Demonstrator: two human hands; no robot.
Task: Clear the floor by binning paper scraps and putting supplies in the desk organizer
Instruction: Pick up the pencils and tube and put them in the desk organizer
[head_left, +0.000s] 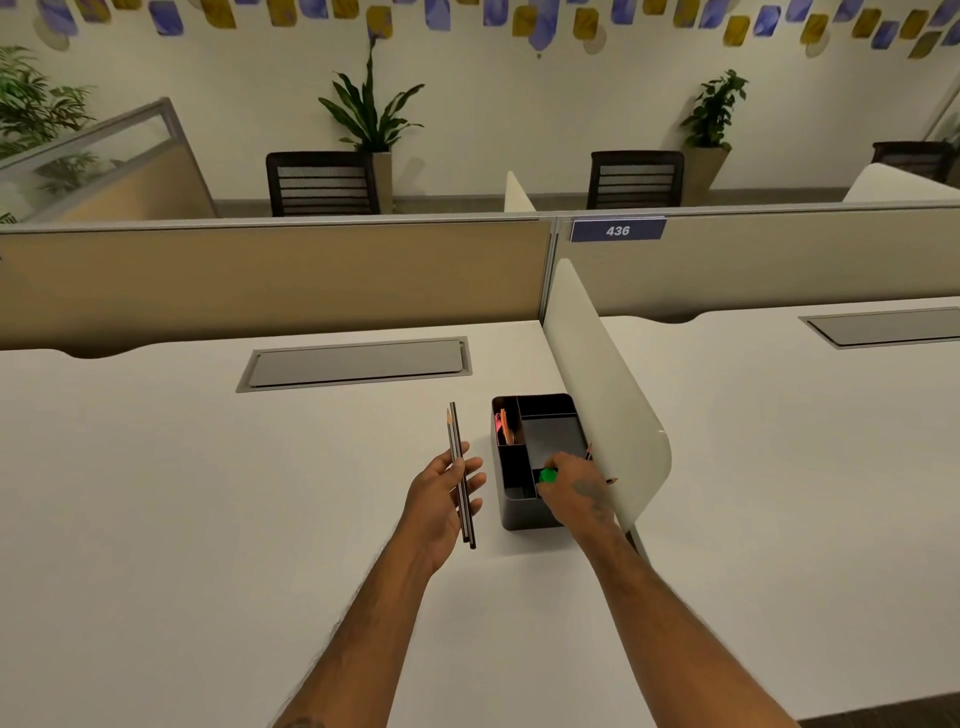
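A black desk organizer (550, 421) with several compartments stands on the white desk (208, 493), against a white side divider. Pink and orange items (503, 427) stick up in its rear left slot. My left hand (441, 499), left of the organizer, holds two pencils (460, 467) pointing away from me. My right hand (576, 491) reaches over the organizer's near right compartment with a small green object (547, 475) in its fingers. Two more pencil tips (597, 467) poke out behind that hand. The floor and any bin are out of view.
The white divider (608, 384) rises right of the organizer, with a second desk (805, 441) beyond it. A grey cable cover (356, 361) lies flush in the desk. A beige partition (270, 280) labelled 436 closes the back. Behind it are chairs and potted plants.
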